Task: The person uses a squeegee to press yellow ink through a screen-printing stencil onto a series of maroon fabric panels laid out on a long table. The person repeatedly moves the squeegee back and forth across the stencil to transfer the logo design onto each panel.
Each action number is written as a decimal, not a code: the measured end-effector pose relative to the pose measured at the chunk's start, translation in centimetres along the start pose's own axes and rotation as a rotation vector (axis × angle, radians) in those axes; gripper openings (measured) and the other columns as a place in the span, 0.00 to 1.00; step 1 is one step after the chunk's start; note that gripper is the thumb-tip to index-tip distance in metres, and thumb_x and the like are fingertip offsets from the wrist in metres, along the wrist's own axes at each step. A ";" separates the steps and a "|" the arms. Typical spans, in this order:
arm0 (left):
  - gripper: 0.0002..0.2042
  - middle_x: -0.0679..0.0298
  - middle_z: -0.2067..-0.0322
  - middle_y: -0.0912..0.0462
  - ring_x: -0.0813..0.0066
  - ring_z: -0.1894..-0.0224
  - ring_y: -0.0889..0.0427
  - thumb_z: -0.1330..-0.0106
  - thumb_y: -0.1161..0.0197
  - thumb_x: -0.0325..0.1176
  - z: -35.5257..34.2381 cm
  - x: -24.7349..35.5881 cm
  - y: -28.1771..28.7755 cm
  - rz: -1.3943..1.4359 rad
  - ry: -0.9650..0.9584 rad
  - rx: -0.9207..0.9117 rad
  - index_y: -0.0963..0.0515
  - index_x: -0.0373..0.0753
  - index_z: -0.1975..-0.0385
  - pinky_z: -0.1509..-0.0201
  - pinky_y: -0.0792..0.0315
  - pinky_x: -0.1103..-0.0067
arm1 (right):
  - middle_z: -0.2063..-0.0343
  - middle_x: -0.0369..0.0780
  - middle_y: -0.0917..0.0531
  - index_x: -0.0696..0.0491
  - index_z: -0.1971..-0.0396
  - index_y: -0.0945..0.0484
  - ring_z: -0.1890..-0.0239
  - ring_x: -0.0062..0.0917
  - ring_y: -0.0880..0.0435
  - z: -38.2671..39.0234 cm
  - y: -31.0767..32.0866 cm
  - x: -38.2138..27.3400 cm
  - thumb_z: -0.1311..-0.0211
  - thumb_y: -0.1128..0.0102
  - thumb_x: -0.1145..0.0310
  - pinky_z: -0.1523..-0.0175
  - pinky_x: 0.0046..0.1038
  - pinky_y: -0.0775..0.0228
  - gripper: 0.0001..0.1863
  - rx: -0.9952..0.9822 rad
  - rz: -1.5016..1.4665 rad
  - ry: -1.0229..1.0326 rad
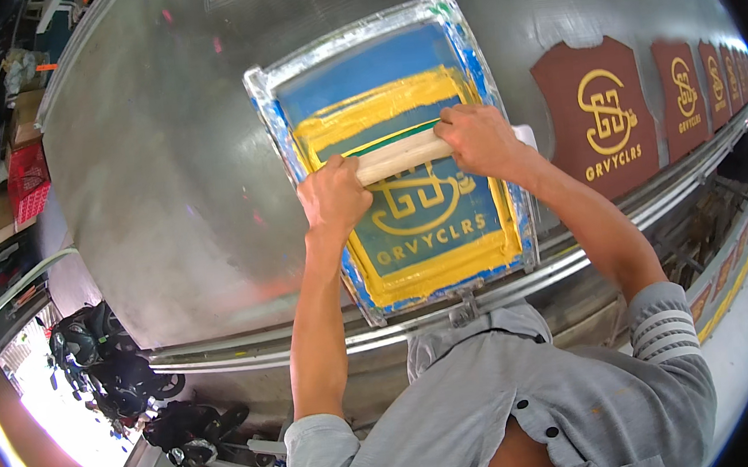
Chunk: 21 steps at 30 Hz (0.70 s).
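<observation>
In front of me a screen-printing frame [261,96] lies on a long grey table, its mesh edged with blue and thick yellow ink [449,276]. Both my hands are closed round a wooden squeegee [403,155], which spans the mesh crosswise with its green blade edge against the ink. My left hand [333,197] grips its left end, my right hand [483,141] its right end. Below the squeegee, a yellow emblem with lettering shows through the mesh. Whatever lies under the frame is mostly hidden.
Maroon shirt pieces [599,116] with yellow prints lie in a row along the table [163,163] to the right. A metal rail [260,350] runs along its near edge. Motorcycles [91,356] stand at lower left; a red box [29,182] sits beyond the table's left end.
</observation>
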<state>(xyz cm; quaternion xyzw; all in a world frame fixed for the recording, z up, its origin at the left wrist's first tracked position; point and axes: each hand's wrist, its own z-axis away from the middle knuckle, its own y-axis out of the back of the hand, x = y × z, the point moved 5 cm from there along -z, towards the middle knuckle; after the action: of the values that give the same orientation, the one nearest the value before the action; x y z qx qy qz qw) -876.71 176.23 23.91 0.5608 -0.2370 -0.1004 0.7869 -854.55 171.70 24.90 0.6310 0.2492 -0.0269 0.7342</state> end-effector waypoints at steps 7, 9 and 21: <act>0.19 0.66 0.62 0.15 0.59 0.66 0.14 0.56 0.36 0.23 10.1 2.7 -3.9 0.121 0.011 0.113 0.15 0.45 0.61 0.65 0.21 0.65 | 0.69 0.42 0.20 0.57 0.72 0.21 0.61 0.38 0.18 9.0 -2.5 -4.6 0.55 0.38 0.75 0.56 0.38 0.24 0.07 0.037 -0.044 0.012; 0.19 0.67 0.62 0.15 0.60 0.65 0.14 0.56 0.36 0.23 12.8 3.8 -4.9 0.103 0.034 0.087 0.15 0.45 0.61 0.66 0.21 0.65 | 0.69 0.42 0.21 0.57 0.71 0.21 0.62 0.38 0.19 11.9 -3.4 -5.6 0.56 0.38 0.75 0.56 0.37 0.24 0.09 0.015 -0.058 -0.024; 0.15 0.62 0.68 0.16 0.55 0.67 0.16 0.56 0.35 0.24 20.3 7.4 -5.9 0.002 -0.071 0.130 0.16 0.42 0.65 0.66 0.23 0.62 | 0.56 0.42 0.19 0.55 0.55 0.17 0.47 0.38 0.22 20.9 -5.2 -9.9 0.47 0.42 0.71 0.31 0.48 0.40 0.18 0.138 0.023 -0.105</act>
<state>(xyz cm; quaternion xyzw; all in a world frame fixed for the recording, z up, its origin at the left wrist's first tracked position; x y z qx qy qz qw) -879.52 154.09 25.60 0.6065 -0.2712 -0.1038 0.7401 -858.14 148.31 25.83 0.6807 0.2008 -0.0685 0.7012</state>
